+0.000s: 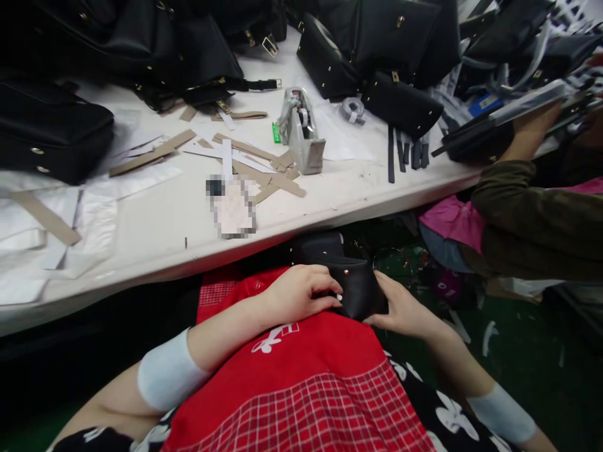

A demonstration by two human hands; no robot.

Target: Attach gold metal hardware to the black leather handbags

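A small black leather handbag [360, 292] with small metal studs rests on my lap, below the table's front edge. My right hand [400, 304] grips its right end, thumb near the bottom and fingers behind it. On the left side, my left hand [306, 292] has its fingers curled against the bag. Something tiny and white shows at those fingertips; whether it is a nail or a scrap I cannot tell. Part of the bag behind lies in shadow. A red apron [311, 358] covers my lap under both hands.
The white table [155, 213] bears a tape dispenser [308, 147], brown strips [155, 154], a blurred-out item [233, 210] and black straps [391, 157]. Black bags [396, 37] crowd the back. A co-worker's arm [532, 132] reaches over the table at right.
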